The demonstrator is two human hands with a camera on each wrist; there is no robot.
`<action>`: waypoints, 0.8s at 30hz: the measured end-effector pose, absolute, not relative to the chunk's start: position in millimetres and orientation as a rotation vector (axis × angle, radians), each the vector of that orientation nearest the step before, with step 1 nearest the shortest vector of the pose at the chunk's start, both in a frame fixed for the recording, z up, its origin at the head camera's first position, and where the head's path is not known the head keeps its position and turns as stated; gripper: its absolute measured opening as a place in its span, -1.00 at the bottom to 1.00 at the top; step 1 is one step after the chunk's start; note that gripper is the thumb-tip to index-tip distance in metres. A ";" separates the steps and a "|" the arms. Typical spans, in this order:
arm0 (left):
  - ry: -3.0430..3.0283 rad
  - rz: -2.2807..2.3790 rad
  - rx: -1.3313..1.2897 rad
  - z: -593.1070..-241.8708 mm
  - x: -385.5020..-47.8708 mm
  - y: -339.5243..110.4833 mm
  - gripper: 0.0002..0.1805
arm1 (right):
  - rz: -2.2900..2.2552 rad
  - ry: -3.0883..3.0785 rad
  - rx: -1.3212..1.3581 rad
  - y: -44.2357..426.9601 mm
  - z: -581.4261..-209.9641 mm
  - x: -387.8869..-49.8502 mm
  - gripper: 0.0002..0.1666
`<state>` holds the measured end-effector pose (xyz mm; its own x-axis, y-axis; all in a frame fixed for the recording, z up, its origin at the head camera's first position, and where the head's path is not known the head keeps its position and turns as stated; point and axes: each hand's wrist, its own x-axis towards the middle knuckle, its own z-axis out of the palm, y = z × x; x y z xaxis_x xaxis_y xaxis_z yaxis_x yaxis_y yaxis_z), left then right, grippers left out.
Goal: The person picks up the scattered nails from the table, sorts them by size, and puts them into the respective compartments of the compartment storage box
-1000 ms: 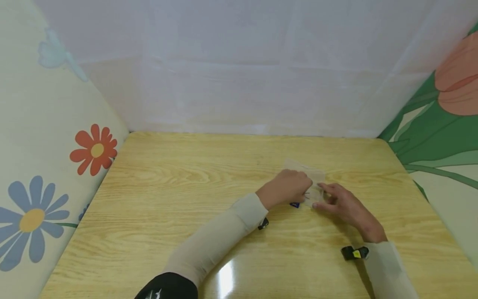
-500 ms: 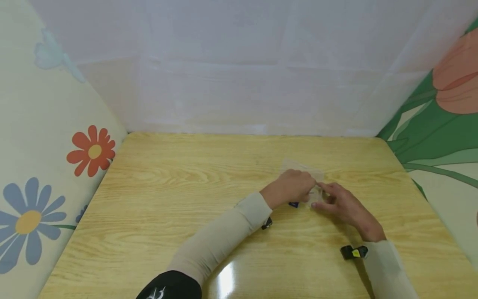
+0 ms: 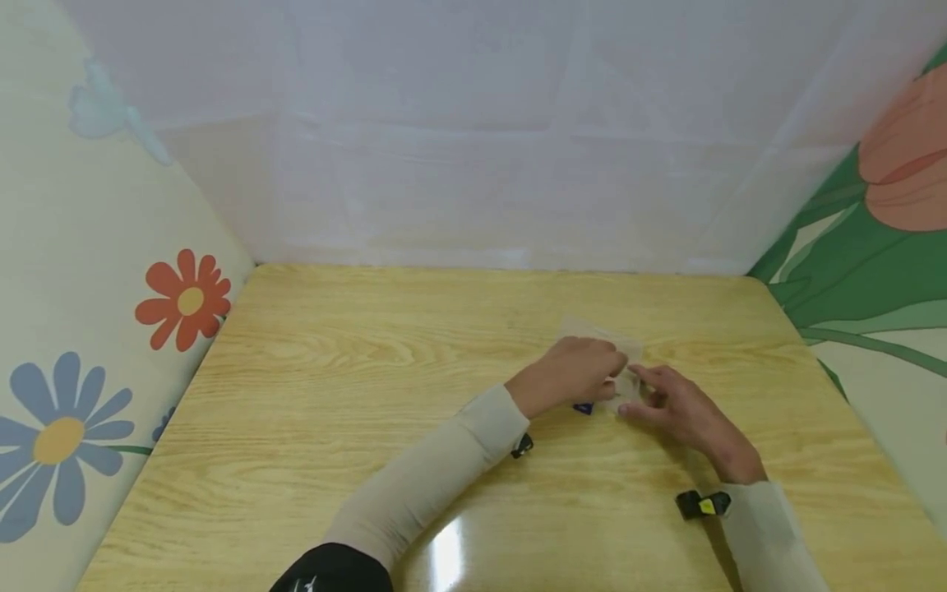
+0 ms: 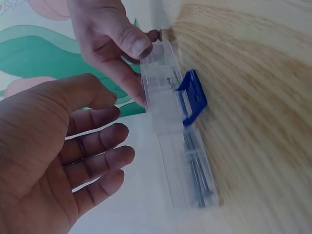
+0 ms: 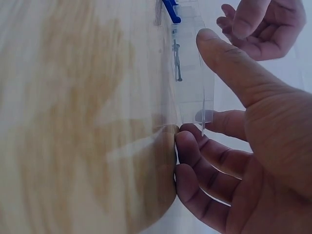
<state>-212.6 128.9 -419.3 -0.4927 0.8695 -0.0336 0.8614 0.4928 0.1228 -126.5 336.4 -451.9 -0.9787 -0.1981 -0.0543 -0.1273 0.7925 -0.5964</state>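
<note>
A clear plastic box with a blue latch lies on the table, and several thin, long metal pieces, screws or nails, show through its wall. My right hand grips the box's right end, thumb along one side and forefinger at the corner. My left hand hovers over the box, its fingers loosely bent. In the left wrist view nothing shows between those fingers. A clear panel extends beyond the left hand in the head view. The left hand covers much of the box there.
The wooden table reaches back to a white sheet. Flower-printed panels stand at the left and right. Small black devices sit at the left wrist and right wrist.
Over the box, my left hand moves slightly right, then back left, and its fingers shift a little. The right hand and the box stay nearly in place.
</note>
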 end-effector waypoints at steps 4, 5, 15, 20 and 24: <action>2.708 0.028 1.581 -419.9 -213.7 115.2 -0.69 | -0.933 2.852 -0.229 335.8 -452.5 -128.7 -0.06; 2.726 0.012 1.591 -420.2 -214.1 111.4 -0.65 | -0.925 2.853 -0.224 335.9 -452.6 -129.2 -0.06; 2.795 0.072 1.550 -424.9 -209.3 53.6 -0.38 | -0.811 2.885 -0.264 340.4 -455.2 -131.9 -0.06; 2.840 0.075 1.520 -425.2 -206.3 21.2 -0.26 | -0.782 2.889 -0.303 345.5 -452.1 -132.2 -0.06; 2.851 0.093 1.473 -423.2 -203.6 -3.6 -0.17 | -0.781 2.869 -0.327 348.3 -450.1 -132.5 -0.01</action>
<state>-203.6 -3.6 -423.2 -0.5773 0.8118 0.0877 0.8158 0.5780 0.0197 -132.5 348.3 -450.1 -0.9650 -0.2474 -0.0870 -0.1692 0.8409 -0.5141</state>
